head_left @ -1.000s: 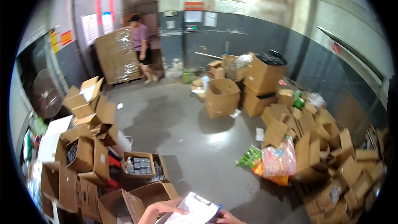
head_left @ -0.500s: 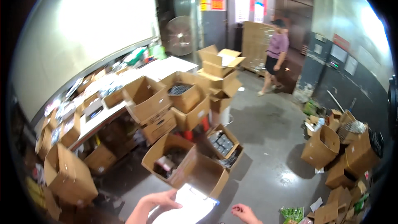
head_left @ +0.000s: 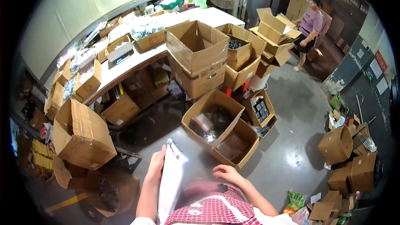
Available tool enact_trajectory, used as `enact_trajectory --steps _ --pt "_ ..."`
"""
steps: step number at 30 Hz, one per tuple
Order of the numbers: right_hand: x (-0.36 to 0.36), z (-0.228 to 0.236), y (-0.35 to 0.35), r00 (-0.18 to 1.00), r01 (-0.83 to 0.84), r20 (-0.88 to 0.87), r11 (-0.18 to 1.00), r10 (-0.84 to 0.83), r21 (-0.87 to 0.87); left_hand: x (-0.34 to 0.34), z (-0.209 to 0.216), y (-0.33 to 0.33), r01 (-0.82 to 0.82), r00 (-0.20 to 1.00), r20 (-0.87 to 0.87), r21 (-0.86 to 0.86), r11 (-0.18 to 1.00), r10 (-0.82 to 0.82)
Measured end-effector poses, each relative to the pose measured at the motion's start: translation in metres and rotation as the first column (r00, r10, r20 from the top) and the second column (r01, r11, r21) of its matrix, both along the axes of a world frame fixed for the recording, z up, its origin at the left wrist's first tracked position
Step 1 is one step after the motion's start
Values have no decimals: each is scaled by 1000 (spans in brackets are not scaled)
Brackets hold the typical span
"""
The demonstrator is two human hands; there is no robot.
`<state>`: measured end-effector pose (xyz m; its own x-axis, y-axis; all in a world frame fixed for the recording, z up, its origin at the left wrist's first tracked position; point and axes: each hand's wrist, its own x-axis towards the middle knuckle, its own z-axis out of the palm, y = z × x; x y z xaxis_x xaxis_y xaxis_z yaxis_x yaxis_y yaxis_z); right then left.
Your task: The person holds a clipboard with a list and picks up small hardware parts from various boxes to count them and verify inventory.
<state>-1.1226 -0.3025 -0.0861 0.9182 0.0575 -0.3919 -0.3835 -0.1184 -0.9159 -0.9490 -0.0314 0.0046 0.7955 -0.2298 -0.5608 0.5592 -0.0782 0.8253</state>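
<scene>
My left hand [head_left: 156,163] grips a clipboard [head_left: 171,179] by its left edge. The board carries white paper, has a metal clip at its top and is tilted so it shows narrow. My right hand [head_left: 227,173] holds nothing; its fingers are apart, loosely bent, in front of the red checked apron [head_left: 212,208]. Just beyond my hands, two open cardboard boxes stand on the floor: one box [head_left: 196,129] has a pinkish-white packet [head_left: 202,122] and clear plastic inside, the other box [head_left: 250,152] sits right beside it.
A white worktable [head_left: 111,75] along the left wall bears boxes and bagged parts. Stacked cartons [head_left: 196,68] stand at its front. More cartons [head_left: 85,135] are at left, others [head_left: 335,146] along the right wall. A person [head_left: 310,25] in a purple shirt is at the back right.
My view has swung down and left. The clipboard has gone from lying nearly flat to a steep tilt. My right hand has come in closer to my body. The person stays at the back.
</scene>
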Motion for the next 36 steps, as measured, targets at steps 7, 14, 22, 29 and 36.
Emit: enact_trajectory --steps 7,14,22,29,36 --pt "54 -1 23 978 -137 -174 984 116 -114 56 -96 30 160 868 -238 -696 700 -435" --pt "106 -51 -70 891 226 -422 970 -168 89 94 -186 -21 -44 716 -541 -665 746 -441" --pt "223 -114 -187 728 420 -610 907 -313 36 135 -198 -120 422 817 -468 87 902 -337" --pt "262 -160 -242 684 292 -610 916 -401 -275 154 -224 -150 568 799 -402 256 782 -448" --pt "251 -174 -226 671 305 -627 918 -396 -253 139 -248 -114 552 833 -373 496 670 -409"
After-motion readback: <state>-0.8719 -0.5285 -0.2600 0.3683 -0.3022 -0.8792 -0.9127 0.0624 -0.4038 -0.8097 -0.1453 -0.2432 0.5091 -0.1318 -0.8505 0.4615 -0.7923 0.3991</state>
